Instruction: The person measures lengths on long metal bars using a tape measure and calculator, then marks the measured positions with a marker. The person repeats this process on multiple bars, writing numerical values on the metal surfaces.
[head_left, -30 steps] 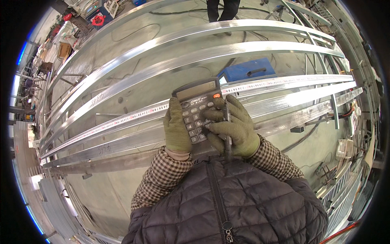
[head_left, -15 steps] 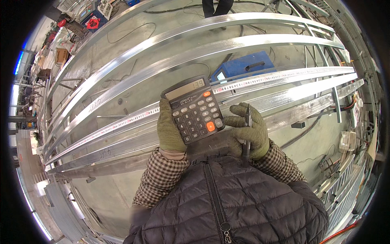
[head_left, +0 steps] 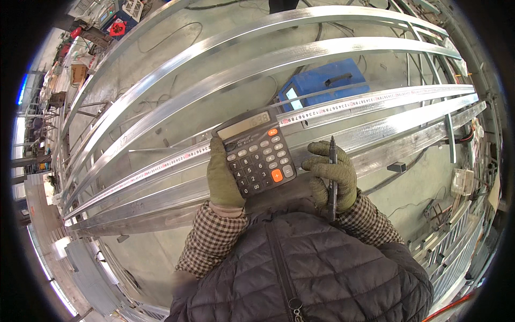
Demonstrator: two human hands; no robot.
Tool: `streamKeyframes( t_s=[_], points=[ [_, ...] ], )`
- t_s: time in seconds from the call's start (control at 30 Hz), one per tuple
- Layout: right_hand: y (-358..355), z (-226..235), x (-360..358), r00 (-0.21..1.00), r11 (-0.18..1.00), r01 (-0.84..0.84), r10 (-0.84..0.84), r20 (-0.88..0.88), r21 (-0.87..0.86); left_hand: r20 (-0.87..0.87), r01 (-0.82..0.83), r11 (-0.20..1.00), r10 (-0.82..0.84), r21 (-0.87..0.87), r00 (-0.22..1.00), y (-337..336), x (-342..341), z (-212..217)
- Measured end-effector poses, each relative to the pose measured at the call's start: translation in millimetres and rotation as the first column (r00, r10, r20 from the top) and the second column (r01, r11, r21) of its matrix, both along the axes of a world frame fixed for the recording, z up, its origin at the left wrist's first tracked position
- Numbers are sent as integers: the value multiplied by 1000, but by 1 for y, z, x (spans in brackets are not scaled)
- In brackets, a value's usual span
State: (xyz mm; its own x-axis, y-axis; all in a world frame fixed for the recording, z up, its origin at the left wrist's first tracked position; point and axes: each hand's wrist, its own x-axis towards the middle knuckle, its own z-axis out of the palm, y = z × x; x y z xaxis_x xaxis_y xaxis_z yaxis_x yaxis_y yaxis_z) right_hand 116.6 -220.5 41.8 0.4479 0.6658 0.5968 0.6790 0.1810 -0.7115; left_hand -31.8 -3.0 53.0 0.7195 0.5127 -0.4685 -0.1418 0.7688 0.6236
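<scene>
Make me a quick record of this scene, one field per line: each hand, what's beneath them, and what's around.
Left hand: gloved, holding a dark calculator by its left side
Right hand: gloved, holding a dark pen, to the right of the calculator
Beneath: measuring tape stretched along one of several long metal bars
Beyond the tape: blue box with a dark handle
Top edge: another person's dark-clad legs, partly cut off
</scene>
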Motion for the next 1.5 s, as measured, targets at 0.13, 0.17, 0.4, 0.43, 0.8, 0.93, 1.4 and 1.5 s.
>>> streamKeyframes(
  t_s=[0.13,0.17,0.4,0.43,0.8,0.93,1.4,1.5],
  points=[
    [-9,-15,12,990,993,19,-35,-140,-115,2,-1,997,1,-77,1000,1,10,-8],
    [-11,-21,19,992,992,11,-26,-123,-123,-14,-12,995,11,-99,1000,1,12,-11],
    [-27,-44,65,961,955,277,-276,25,-107,-61,-72,996,75,42,995,22,9,-37],
    [-32,-43,75,960,947,280,-277,41,-158,-27,-50,997,51,51,998,28,6,-40],
    [-22,-57,87,919,924,324,-358,-162,-204,-168,-163,980,181,116,969,52,-14,-58],
    [-1,-57,81,973,948,209,-225,-43,-239,-157,-152,976,176,155,972,52,-15,-60],
    [7,-64,75,951,914,306,-308,36,-267,-15,-209,965,214,161,977,59,-42,-66],
    [8,-65,74,943,912,331,-331,40,-244,-46,-246,954,257,169,965,59,-50,-65]
  ],
)
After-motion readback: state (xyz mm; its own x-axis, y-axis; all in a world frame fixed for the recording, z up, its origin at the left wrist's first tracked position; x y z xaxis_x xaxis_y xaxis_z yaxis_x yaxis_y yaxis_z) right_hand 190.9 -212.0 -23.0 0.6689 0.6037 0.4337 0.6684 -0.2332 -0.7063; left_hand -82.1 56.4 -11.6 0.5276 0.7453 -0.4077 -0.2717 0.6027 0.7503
